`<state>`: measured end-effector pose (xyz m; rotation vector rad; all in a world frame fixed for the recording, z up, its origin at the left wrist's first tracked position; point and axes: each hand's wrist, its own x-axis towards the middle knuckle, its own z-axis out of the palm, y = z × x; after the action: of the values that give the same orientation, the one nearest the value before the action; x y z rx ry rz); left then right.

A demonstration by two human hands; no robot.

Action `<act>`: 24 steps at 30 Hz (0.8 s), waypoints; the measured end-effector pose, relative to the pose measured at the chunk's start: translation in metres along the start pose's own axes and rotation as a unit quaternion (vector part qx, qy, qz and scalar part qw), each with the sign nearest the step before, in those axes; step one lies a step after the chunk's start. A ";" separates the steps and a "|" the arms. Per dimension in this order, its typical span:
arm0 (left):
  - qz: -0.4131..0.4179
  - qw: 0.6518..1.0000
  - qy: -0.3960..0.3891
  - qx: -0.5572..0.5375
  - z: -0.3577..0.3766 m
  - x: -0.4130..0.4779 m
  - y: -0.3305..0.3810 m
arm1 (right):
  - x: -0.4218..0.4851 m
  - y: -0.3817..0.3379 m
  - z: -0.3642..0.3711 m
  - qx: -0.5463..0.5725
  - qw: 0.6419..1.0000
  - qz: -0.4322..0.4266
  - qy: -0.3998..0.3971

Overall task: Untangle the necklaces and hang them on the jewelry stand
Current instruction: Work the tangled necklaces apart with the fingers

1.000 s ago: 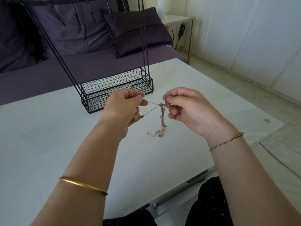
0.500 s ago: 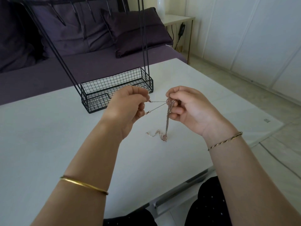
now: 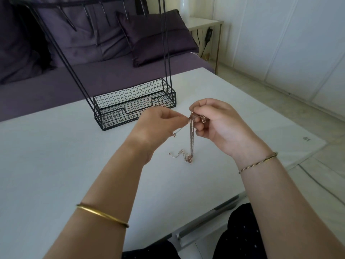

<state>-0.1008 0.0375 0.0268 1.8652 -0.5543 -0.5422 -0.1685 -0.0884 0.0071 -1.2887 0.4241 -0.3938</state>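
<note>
Spreading under everything was the white table [image 3: 56, 156], and on it stood the black wire jewelry stand [image 3: 134, 107], no chain on the hooks I could see. Just in front of the stand's basket, the right hand [image 3: 218, 124] was curled tight round the bunched top of the necklaces [image 3: 191, 141], and the left hand [image 3: 158, 124] beside it pinched one thin strand. The tangle hung down, its tail touching the tabletop well short of the stand. I judged a hard tug on that strand might cinch the knot tighter or snap a fine link.
</note>
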 end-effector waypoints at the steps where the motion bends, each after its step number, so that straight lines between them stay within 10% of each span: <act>1: 0.007 1.000 0.001 0.013 0.001 0.000 0.000 | 0.000 0.000 0.000 0.002 1.000 -0.001 -0.002; 24: 0.046 0.991 0.059 0.113 0.007 0.004 -0.002 | -0.001 0.003 0.001 -0.071 0.996 -0.044 -0.021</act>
<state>-0.1021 0.0304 0.0225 2.0579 -0.6410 -0.3155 -0.1689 -0.0862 0.0049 -1.4555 0.3652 -0.4150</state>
